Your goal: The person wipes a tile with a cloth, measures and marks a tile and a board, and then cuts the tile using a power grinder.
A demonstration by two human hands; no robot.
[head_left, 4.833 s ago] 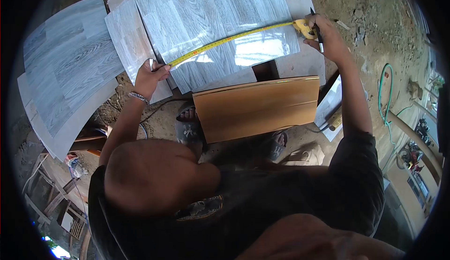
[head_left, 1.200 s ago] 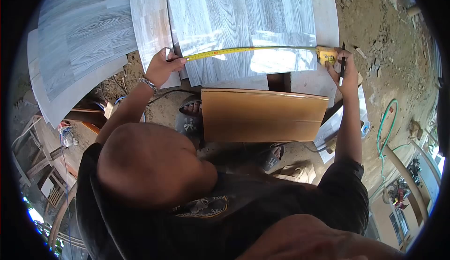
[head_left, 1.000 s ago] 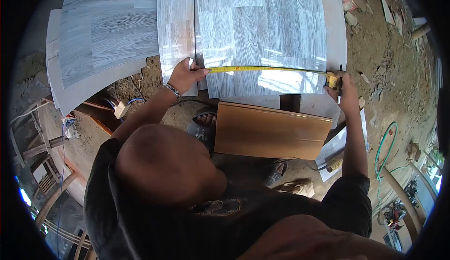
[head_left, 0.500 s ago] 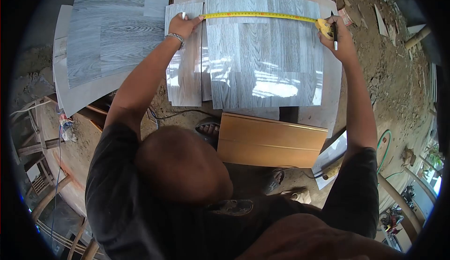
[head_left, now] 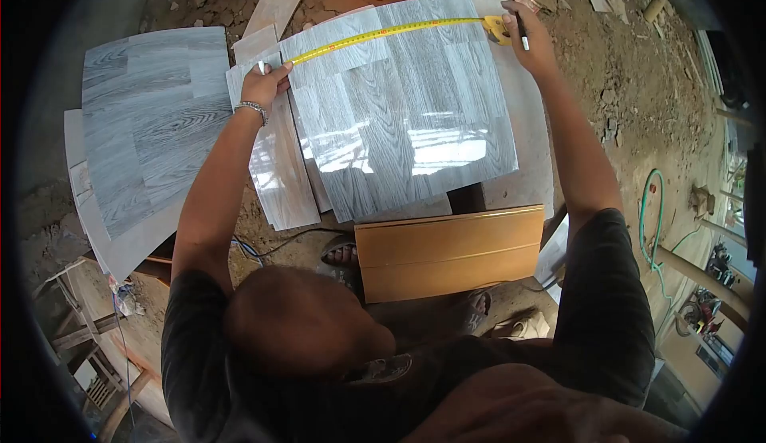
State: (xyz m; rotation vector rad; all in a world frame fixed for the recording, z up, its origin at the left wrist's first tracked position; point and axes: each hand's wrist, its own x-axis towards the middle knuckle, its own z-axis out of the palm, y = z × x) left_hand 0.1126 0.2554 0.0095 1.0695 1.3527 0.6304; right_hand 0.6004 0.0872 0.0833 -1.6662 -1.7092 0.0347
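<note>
A yellow tape measure blade (head_left: 383, 33) stretches across the far part of a glossy grey wood-patterned panel (head_left: 391, 100). At the panel's left edge, my left hand (head_left: 265, 85) pinches the blade's end, with a small white stick (head_left: 261, 68) poking out between its fingers. My right hand (head_left: 536, 48) grips the yellow tape case (head_left: 496, 29) just past the panel's right edge. A dark pen with a white tip (head_left: 523, 31) is also held in those fingers. Under my left wrist lies a narrower panel piece (head_left: 279, 168).
More grey wood-patterned panels (head_left: 155, 124) lie stacked at the left. A golden-brown board (head_left: 451, 255) sits nearer me, beside a sandalled foot (head_left: 341, 253). A green hose (head_left: 648, 211) crosses the dirt ground (head_left: 622, 100) at the right.
The whole view has shifted and turned, so the panels and tape now look tilted, lower at the left. Both hands still hold the stretched tape.
</note>
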